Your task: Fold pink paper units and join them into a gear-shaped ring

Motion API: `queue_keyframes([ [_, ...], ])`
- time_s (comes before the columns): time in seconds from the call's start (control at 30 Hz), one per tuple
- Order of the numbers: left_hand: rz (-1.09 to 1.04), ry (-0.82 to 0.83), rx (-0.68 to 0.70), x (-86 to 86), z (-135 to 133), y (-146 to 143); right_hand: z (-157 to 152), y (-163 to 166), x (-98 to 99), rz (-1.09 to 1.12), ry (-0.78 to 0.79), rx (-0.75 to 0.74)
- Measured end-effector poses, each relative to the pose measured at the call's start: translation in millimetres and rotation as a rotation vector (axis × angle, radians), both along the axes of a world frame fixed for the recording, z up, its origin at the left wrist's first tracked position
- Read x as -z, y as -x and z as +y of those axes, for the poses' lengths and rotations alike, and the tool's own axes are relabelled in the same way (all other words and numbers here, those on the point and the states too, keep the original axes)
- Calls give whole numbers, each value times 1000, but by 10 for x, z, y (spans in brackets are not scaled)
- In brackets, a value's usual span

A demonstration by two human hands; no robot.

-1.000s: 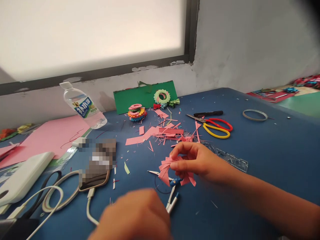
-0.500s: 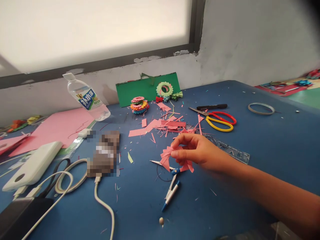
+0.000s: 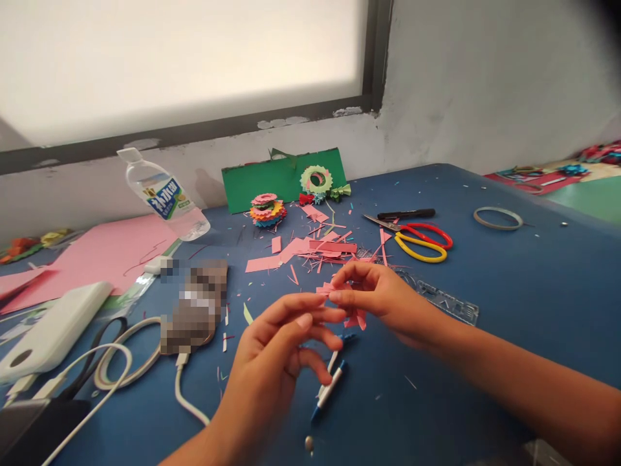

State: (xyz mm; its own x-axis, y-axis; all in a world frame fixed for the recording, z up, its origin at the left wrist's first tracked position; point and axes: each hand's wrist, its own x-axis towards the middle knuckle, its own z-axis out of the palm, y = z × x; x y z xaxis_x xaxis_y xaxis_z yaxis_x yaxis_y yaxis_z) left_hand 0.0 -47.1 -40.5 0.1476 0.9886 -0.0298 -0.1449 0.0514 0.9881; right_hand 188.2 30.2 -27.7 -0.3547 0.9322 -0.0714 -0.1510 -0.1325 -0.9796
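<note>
My right hand (image 3: 376,298) pinches a pink cut-paper piece (image 3: 356,318) with fringed strips, held just above the blue table (image 3: 524,291). My left hand (image 3: 276,353) is raised in front of it, fingers spread and slightly curled, fingertips reaching to the pink piece and holding nothing. A compass with a blue pen (image 3: 330,387) lies on the table under both hands. Pink paper strips and scraps (image 3: 310,249) lie scattered just beyond.
Red and yellow scissors (image 3: 420,241), a black marker (image 3: 406,213), a clear ruler (image 3: 444,299) and a tape ring (image 3: 497,218) lie right. A water bottle (image 3: 162,197), pink sheet (image 3: 97,255), power bank (image 3: 48,330), cables and phone lie left. Green card (image 3: 281,178) and paper rosettes (image 3: 266,210) stand behind.
My left hand has come back into view from below and risen to the pink piece. My right hand has kept its pinch and lifted the piece slightly.
</note>
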Motion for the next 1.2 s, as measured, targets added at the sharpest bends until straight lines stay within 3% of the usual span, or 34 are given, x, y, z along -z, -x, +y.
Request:
queue_keyframes([
  [0.17, -220, 181, -35, -196, 457, -208, 27, 0, -2, -58, -3, 28],
  [0.5, -189, 216, -35, -73, 542, -99, 58, 6, 47, -85, 5, 34],
  [0.8, 137, -49, -71, 23, 725, -5, 102, -13, 123, -142, 20, 41],
  [1.2, 489, -254, -38, 81, 826, 78, 195, -61, 172, -239, -80, 94],
])
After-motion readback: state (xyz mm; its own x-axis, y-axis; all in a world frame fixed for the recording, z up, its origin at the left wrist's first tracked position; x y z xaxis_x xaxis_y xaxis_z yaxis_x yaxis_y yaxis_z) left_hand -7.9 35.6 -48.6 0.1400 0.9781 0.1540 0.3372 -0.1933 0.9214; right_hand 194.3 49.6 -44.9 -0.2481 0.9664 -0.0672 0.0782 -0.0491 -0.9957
